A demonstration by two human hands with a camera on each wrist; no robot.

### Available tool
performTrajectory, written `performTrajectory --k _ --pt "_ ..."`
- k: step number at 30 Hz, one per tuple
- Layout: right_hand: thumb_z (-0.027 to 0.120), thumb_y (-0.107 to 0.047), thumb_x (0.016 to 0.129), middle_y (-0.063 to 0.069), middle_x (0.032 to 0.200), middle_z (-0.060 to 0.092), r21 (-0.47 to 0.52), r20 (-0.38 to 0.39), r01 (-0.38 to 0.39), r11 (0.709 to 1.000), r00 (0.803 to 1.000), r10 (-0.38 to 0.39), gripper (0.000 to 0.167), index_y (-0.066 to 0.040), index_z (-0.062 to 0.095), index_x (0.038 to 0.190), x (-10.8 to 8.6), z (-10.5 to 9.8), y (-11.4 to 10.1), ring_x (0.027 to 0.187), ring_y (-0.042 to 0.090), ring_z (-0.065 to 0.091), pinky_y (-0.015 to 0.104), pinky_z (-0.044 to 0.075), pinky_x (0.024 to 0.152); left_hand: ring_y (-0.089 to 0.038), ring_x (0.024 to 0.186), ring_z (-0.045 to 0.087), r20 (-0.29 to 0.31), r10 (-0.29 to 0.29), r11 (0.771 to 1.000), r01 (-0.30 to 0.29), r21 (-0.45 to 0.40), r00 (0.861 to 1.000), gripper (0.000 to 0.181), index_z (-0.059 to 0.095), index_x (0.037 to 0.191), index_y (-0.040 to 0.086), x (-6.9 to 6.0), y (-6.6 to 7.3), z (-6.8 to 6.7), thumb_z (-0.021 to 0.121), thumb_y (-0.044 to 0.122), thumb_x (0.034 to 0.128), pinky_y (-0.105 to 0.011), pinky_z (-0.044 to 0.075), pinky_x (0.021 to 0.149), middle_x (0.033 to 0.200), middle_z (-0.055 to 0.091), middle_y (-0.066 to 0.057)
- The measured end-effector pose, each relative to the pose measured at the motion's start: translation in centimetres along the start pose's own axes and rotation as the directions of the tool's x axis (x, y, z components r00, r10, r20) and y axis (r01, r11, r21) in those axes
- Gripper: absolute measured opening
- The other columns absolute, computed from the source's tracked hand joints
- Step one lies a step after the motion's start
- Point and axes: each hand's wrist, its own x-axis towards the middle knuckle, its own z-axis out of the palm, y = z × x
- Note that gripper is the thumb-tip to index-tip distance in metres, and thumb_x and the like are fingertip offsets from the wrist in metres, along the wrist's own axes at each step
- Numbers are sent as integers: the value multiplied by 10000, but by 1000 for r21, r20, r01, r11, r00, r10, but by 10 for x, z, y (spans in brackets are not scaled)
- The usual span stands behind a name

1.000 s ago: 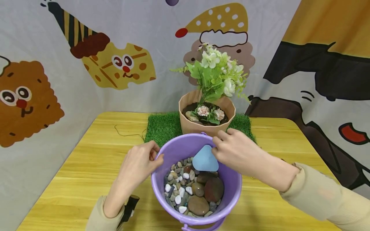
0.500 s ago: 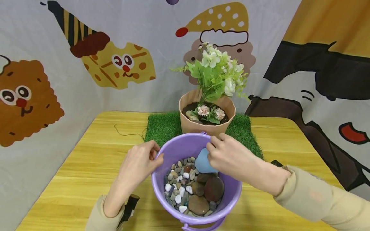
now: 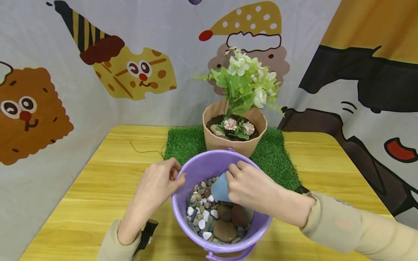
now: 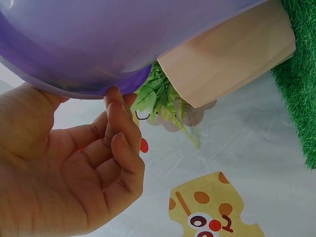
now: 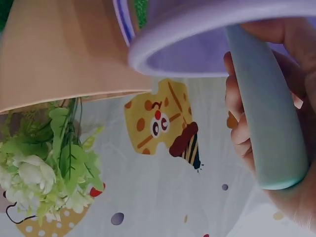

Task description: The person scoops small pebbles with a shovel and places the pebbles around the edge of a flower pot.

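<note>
Wood table [image 3: 94, 195], green mat [image 3: 275, 168]. Purple bucket [image 3: 225, 248] sits nearest me, peach pot [image 3: 225, 145] just beyond it. Left hand [image 3: 156, 186] pinches the bucket's left rim, well apart from the blue scoop [image 3: 220, 188]. Right hand [image 3: 253, 185] crosses the right rim, fingers wrapped round the scoop's handle [image 5: 269, 108]; long axis runs along the palm. I've got the blade inside the bucket, left of that hand, above stones. Big stones [image 3: 224, 231] lie to the near right; pebbles [image 3: 197, 212] left. Bucket wall limits side travel, I'd judge.
</note>
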Motion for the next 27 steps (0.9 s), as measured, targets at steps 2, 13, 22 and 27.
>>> performTrajectory --k 2,13,22,27 --pt "596 -101 756 -21 554 455 -8 -10 1 1000 1000 -1 297 -178 467 499 1 1 -2 520 145 327 241 284 493 -57 511 472 -2 6 1000 -6 0 1000 109 654 827 38 0 0 0 719 73 747 -135 404 430 654 609 -25" --pt "614 -91 739 -14 573 440 42 -17 -22 999 1000 23 252 -169 523 518 -8 9 3 548 160 364 252 341 544 -54 486 443 -34 42 999 -41 13 999 99 647 803 30 0 0 0 717 53 738 -127 385 411 627 586 -24" --pt "620 -125 748 -22 579 463 41 -25 3 999 1000 -2 236 -172 547 529 -10 8 -1 547 155 356 252 310 525 -53 491 455 -35 41 999 -41 4 999 97 653 806 29 0 0 1 718 47 736 -125 395 420 631 596 -24" --pt "573 -121 771 -7 641 558 -2 -14 46 999 999 -46 222 -174 601 557 -9 3 -5 573 152 399 253 338 537 -55 501 466 -19 30 1000 -30 -3 999 102 652 812 30 1 0 1 719 48 738 -124 401 425 641 601 -26"
